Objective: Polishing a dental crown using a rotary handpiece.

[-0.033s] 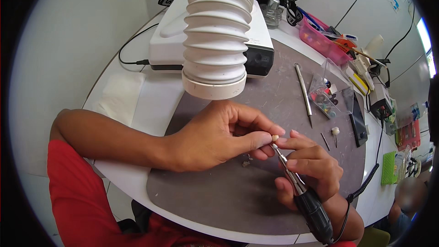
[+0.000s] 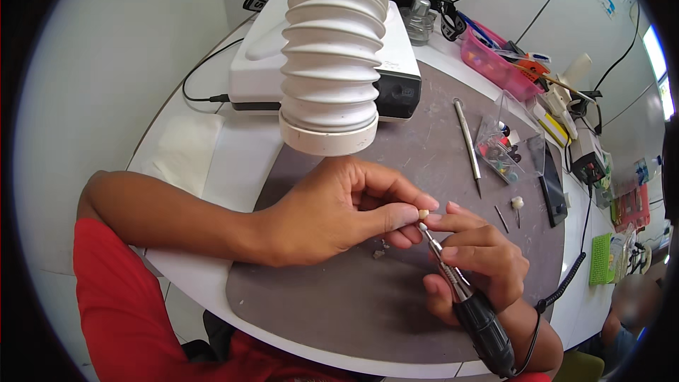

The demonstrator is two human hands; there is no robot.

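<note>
Between the thumb and fingertips of my left hand (image 2: 329,216) is a small cream-coloured dental crown (image 2: 424,214). My right hand (image 2: 489,258) is wrapped round a rotary handpiece (image 2: 484,332), which has a black body and a slim metal nose. The handpiece's pale tip (image 2: 423,227) points up at the crown from just below; whether it touches cannot be made out. Both hands meet over the grey-brown mat (image 2: 318,318), and my right fingertips are close beside the left ones. Small grey crumbs (image 2: 380,250) lie on the mat under my left fingers.
A ribbed white hose (image 2: 331,85) hangs over the mat in front of a white machine (image 2: 258,64). Rightward lie a metal pen-like tool (image 2: 467,138), a clear box of small bits (image 2: 506,148), a mounted white piece (image 2: 517,203), a dark phone (image 2: 554,194) and a coiled cord (image 2: 566,283).
</note>
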